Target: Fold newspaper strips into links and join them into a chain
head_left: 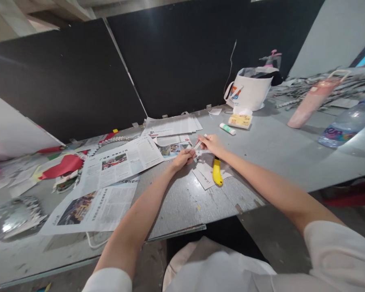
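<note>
Between my hands is a thin pale strip of paper point(200, 142), perhaps rolled; its exact form is too small to tell. My left hand point(185, 158) has its fingers closed at the strip's lower end. The fingers of my right hand point(212, 144) pinch its upper end. Below them, a yellow banana-shaped object point(217, 172), possibly a cutter, lies on some loose white paper pieces point(203, 178). Sheets of newspaper point(126, 162) spread over the table to the left of my left hand, and a glue stick point(228, 129) lies beyond my right hand.
On the grey table point(261, 162) stand a white bag point(249, 91), a pink bottle point(312, 103) and a clear plastic bottle point(343, 125). A tissue pack point(240, 120) lies before the bag. Red paper point(63, 166) and a braided paper rope point(115, 140) are at left. A black panel point(185, 56) stands behind.
</note>
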`<action>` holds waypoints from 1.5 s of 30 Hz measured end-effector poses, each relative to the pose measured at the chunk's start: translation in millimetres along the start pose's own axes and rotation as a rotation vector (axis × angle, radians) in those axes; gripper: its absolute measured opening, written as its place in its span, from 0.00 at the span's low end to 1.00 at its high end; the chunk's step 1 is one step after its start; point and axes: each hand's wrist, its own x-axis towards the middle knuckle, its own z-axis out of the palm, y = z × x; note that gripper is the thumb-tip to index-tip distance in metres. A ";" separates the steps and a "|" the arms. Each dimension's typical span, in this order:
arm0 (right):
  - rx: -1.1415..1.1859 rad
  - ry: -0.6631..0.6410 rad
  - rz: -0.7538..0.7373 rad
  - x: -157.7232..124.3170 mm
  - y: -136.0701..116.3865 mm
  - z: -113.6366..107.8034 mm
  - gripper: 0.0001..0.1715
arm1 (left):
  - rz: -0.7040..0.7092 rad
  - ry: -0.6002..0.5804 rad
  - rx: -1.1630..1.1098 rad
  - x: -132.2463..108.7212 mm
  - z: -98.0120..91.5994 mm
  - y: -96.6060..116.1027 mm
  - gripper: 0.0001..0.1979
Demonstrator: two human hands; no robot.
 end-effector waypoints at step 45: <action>0.419 -0.151 -0.060 -7.7 -1.9 8.7 0.42 | 0.066 0.017 -0.174 -2.1 -1.9 -3.5 0.21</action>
